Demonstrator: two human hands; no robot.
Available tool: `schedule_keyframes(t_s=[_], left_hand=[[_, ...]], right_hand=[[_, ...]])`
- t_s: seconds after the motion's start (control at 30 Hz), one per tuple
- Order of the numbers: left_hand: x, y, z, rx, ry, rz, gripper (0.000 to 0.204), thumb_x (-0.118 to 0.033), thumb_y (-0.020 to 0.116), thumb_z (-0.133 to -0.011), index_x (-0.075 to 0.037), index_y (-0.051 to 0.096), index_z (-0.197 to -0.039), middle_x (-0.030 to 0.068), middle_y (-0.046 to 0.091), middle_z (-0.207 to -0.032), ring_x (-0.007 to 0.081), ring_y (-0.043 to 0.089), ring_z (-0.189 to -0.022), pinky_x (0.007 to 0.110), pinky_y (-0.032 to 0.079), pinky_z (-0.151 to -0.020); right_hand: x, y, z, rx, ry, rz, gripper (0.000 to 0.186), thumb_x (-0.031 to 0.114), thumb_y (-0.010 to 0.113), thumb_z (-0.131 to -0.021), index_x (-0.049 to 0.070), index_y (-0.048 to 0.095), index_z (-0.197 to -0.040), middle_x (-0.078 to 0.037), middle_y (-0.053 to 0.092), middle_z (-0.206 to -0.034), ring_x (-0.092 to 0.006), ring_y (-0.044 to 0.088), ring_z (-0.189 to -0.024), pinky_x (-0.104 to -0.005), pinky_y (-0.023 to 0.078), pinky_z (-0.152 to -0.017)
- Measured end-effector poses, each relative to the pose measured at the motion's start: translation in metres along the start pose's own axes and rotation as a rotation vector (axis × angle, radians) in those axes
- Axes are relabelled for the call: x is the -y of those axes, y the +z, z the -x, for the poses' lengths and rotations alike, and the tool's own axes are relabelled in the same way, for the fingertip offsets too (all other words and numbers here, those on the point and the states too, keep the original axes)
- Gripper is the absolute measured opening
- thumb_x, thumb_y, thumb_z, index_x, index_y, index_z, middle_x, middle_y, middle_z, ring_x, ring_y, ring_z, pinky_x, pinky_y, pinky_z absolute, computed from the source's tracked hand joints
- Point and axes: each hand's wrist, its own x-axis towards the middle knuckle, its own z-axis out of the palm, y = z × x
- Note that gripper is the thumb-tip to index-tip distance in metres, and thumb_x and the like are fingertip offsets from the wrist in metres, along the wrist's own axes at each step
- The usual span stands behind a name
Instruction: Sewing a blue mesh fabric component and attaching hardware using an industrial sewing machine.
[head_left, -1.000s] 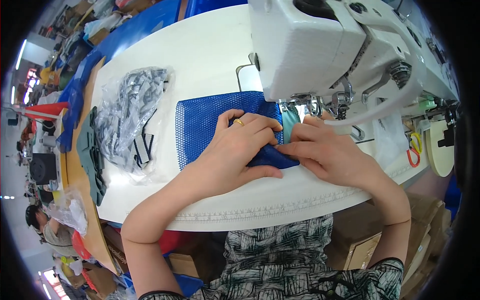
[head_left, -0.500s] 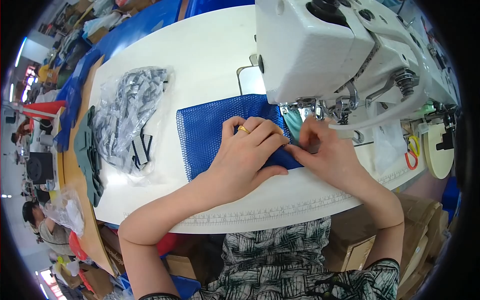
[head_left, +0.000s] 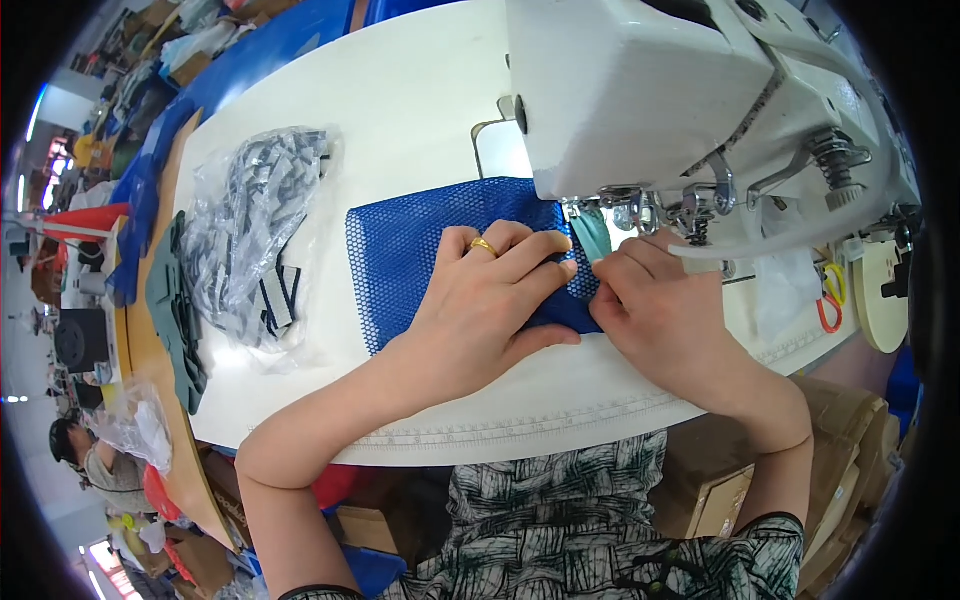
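Observation:
A piece of blue mesh fabric (head_left: pixel 397 230) lies on the white table, its right edge by the presser foot (head_left: pixel 622 214) of a white sewing machine (head_left: pixel 620 95). My left hand (head_left: pixel 490 300) rests on the mesh with bent, spread fingers and the thumb held apart, pressing it down. A gold ring is on one finger. At the fabric's right edge, just below the presser foot, my right hand (head_left: pixel 665 310) is closed with its fingertips pinching the mesh; the exact grip is partly hidden. A teal strip (head_left: pixel 593 236) shows between my hands, beside the foot.
On the left lies a clear plastic bag (head_left: pixel 235 240) of grey and dark strips, with dark green cut pieces (head_left: pixel 175 310) at the table's edge. Scissors with red and yellow handles (head_left: pixel 831 300) are at the right. A printed ruler (head_left: pixel 520 425) runs along the front edge.
My right hand has turned and drawn its fingers together at the fabric's edge, lower than before. The left hand stays on the mesh, its fingertips shifted slightly. The whole view has tilted a little.

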Motion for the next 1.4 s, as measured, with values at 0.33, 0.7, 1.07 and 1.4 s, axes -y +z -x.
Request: schedule_keyframes(t_s=[0.33,0.7,1.07,1.4], left_hand=[[0.0,0.001,0.002,-0.005,-0.002,-0.002,0.056,-0.041,0.087,-0.082,-0.006,0.072,-0.124,0.0075,0.064,-0.139,0.0276,0.058,-0.124,0.044,0.038,-0.1],[-0.001,0.001,-0.001,-0.008,-0.024,0.057,0.063,-0.041,0.087,-0.082,-0.005,0.069,-0.13,0.0081,0.064,-0.134,0.0277,0.057,-0.125,0.044,0.038,-0.101],[-0.002,-0.002,-0.003,0.031,0.006,-0.019,0.065,-0.04,0.087,-0.081,-0.006,0.07,-0.134,0.0078,0.064,-0.129,0.0277,0.057,-0.124,0.045,0.038,-0.103],[0.003,0.003,0.0,0.002,0.029,0.027,0.062,-0.039,0.085,-0.084,-0.003,0.069,-0.131,0.0081,0.063,-0.132,0.0281,0.055,-0.125,0.047,0.037,-0.103]], right_hand=[[-0.006,-0.001,-0.001,0.212,0.104,-0.221,0.009,0.002,0.073,-0.083,0.004,0.066,-0.089,-0.01,0.065,-0.081,-0.0316,0.066,-0.082,-0.0428,0.055,-0.078],[-0.008,0.003,0.001,0.097,0.057,-0.251,0.006,0.011,0.07,-0.085,0.006,0.068,-0.086,-0.009,0.069,-0.078,-0.031,0.07,-0.073,-0.0443,0.054,-0.063],[-0.051,0.005,0.005,0.111,-0.056,-0.176,0.028,0.008,0.072,-0.087,0.011,0.075,-0.115,-0.01,0.071,-0.112,-0.0359,0.064,-0.107,-0.0495,0.05,-0.09],[-0.038,0.006,0.01,0.112,-0.099,-0.027,0.05,0.008,0.071,-0.084,0.019,0.071,-0.133,-0.006,0.071,-0.132,-0.033,0.063,-0.115,-0.0489,0.049,-0.098]])
